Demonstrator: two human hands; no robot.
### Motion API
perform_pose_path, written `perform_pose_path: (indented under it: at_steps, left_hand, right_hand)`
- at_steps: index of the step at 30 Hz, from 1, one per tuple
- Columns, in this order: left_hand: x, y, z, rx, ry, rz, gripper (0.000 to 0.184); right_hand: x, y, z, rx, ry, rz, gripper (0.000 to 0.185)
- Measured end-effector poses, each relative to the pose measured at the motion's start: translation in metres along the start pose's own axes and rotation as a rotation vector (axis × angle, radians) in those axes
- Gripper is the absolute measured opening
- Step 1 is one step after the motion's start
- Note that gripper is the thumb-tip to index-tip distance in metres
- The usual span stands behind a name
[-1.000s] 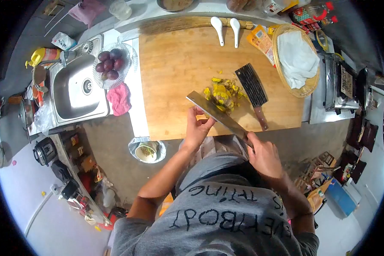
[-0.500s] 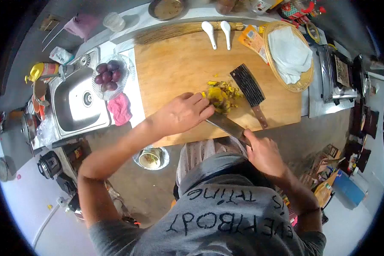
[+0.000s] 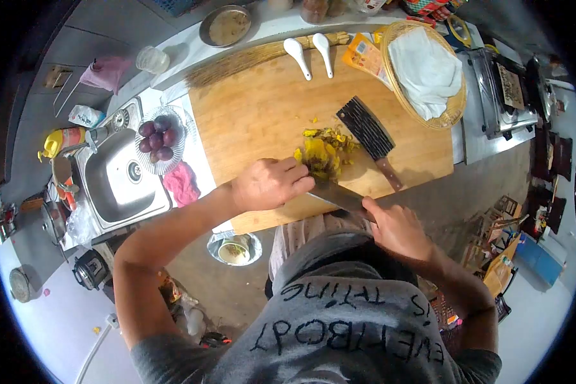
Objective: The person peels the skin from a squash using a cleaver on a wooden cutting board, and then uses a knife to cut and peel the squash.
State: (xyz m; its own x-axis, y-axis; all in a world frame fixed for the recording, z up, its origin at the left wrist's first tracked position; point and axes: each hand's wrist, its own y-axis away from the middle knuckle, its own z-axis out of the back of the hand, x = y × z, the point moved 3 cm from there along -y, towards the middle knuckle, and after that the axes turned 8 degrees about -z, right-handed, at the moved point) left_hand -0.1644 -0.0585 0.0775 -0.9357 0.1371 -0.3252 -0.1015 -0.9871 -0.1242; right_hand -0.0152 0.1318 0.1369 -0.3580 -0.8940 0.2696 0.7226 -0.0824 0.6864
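Observation:
My right hand (image 3: 398,229) grips the handle of a kitchen knife (image 3: 340,195), its broad blade slanting up to the left across the near edge of the wooden cutting board (image 3: 249,109). At the blade's far end, my left hand (image 3: 272,184) is closed, its curled fingers against a pile of chopped yellow-green vegetable (image 3: 323,157). The fingertips are partly hidden, along with the spot where blade and vegetable meet. To the right of the pile lies a black-bladed cleaver (image 3: 367,130) with a brown handle, touched by neither hand.
Two white spoons (image 3: 297,56), a straw broom (image 3: 237,63) and an orange packet (image 3: 366,59) lie along the board's far side. A cloth-covered basket (image 3: 457,105) sits at right. Leftward are a plum bowl (image 3: 180,144), pink cloth (image 3: 181,184) and sink (image 3: 112,173). A bin (image 3: 235,251) stands below.
The camera view has turned slightly, so the board and the things around it appear shifted. Both hands stay in nearly the same place by the pile, the knife still in my right hand.

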Motion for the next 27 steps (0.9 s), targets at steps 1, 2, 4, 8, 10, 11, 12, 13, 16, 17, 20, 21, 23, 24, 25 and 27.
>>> perform_pose_path:
  at_steps: [1,2,4,8,10,11,12,13,16,17,20,21,23,24,25,27]
  left_hand:
    - [0.0,0.0,-0.001,0.01,0.016,-0.01,0.027]
    - [-0.001,0.0,-0.002,0.02,0.033,-0.019,0.028]
    - [-0.001,0.0,-0.002,-0.014,0.048,-0.012,0.027]
    - [-0.002,-0.003,-0.003,-0.041,0.013,-0.019,0.027]
    - [-0.002,-0.005,0.0,-0.035,0.021,-0.024,0.027]
    - [-0.002,-0.006,0.001,-0.028,0.03,-0.028,0.026]
    - [-0.005,-0.006,0.0,-0.026,0.032,-0.03,0.026]
    - [-0.007,-0.007,-0.002,-0.035,-0.012,-0.028,0.025]
    - [-0.011,-0.012,0.0,-0.057,-0.088,-0.032,0.022]
    - [-0.013,-0.013,0.001,-0.07,-0.12,-0.035,0.02]
    - [-0.015,-0.014,0.001,-0.052,-0.095,-0.018,0.017]
    - [-0.015,-0.014,0.001,-0.05,-0.097,-0.016,0.017]
    - [-0.013,-0.014,-0.001,-0.067,-0.071,0.004,0.017]
    - [-0.012,-0.014,0.0,-0.063,-0.073,0.005,0.017]
    - [-0.01,-0.013,0.001,-0.068,-0.054,0.004,0.017]
    - [-0.009,-0.014,0.003,-0.072,-0.037,0.001,0.017]
  right_hand:
    - [-0.002,-0.001,0.0,0.019,-0.015,0.017,0.038]
    - [-0.003,-0.002,-0.001,0.039,-0.031,0.034,0.037]
    - [-0.002,-0.002,0.003,0.05,-0.059,0.03,0.036]
    - [-0.007,-0.004,0.004,0.076,-0.105,0.045,0.033]
    - [-0.008,-0.004,0.006,0.08,-0.111,0.041,0.034]
    - [-0.008,-0.004,0.006,0.085,-0.117,0.038,0.036]
    - [-0.009,-0.003,0.005,0.086,-0.12,0.036,0.036]
    - [-0.011,-0.003,0.004,0.088,-0.104,0.026,0.037]
    - [-0.019,-0.006,-0.004,0.099,-0.093,-0.014,0.04]
    - [-0.022,-0.007,-0.007,0.111,-0.095,-0.042,0.041]
    - [-0.026,-0.007,-0.011,0.041,-0.115,0.021,0.043]
    - [-0.026,-0.008,-0.01,0.041,-0.116,0.024,0.043]
    - [-0.027,-0.012,-0.008,0.162,-0.125,-0.004,0.048]
    - [-0.025,-0.014,-0.007,0.162,-0.127,-0.001,0.048]
    - [-0.023,-0.015,-0.006,0.19,-0.119,-0.008,0.049]
    - [-0.025,-0.016,-0.007,0.217,-0.113,-0.015,0.05]
